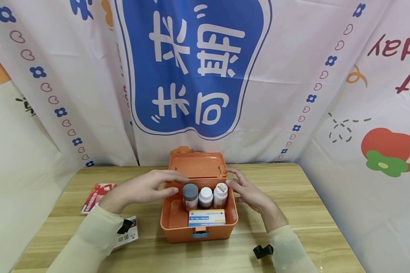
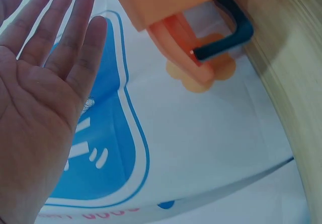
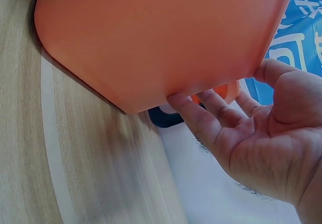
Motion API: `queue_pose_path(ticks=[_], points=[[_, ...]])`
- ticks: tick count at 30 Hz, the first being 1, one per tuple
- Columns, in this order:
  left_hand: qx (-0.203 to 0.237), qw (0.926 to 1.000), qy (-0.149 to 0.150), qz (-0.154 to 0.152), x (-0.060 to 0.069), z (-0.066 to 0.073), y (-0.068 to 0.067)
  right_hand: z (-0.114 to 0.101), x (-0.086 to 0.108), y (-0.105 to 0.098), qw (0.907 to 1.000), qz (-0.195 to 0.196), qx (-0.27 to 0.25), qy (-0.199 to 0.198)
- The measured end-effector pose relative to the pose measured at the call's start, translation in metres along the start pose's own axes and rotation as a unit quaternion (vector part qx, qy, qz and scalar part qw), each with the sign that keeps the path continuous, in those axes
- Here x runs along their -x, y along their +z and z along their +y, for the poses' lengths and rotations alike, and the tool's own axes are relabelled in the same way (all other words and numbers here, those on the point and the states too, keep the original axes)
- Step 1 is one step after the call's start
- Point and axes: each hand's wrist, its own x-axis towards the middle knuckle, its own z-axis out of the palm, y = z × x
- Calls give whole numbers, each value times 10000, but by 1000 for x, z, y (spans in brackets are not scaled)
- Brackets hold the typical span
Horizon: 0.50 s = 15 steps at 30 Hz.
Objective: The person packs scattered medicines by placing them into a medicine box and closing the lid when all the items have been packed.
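Note:
An orange plastic storage box (image 1: 175,236) stands on the table, its hinged lid (image 1: 198,165) tipped back. Inside, a grey-capped bottle (image 1: 191,197) and two white-capped bottles, one in the middle (image 1: 205,197) and one at the right (image 1: 220,194), stand along the back. A white and blue medicine box (image 1: 207,218) sits before them. My left hand (image 1: 153,185) is over the box's left rear, fingers extended, holding nothing; its palm shows in the left wrist view. My right hand (image 1: 249,191) holds the right rear corner, thumb at the rim, fingers around the outside (image 3: 196,118).
A red and white packet (image 1: 97,197) lies at the table's left. Nearer, a white and black carton (image 1: 131,229) is partly covered by the left sleeve. A printed cloth (image 1: 205,144) hangs behind the wooden table (image 1: 273,178). A blue latch (image 1: 200,234) is on the box front.

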Motion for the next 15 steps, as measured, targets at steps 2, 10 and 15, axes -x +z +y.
queue_pose_path(ticks=[2, 10, 15], points=[[19, 9999, -102, 54, 4, -2, -1, 0, 0, 0, 10000, -11, 12, -3], [184, 9990, -228, 337, 17, -15, -8, 1, 0, 0, 10000, -24, 10, -13], [290, 9979, -404, 414, 26, -24, -10, 1, -1, 0, 10000, -9, -3, -3]])
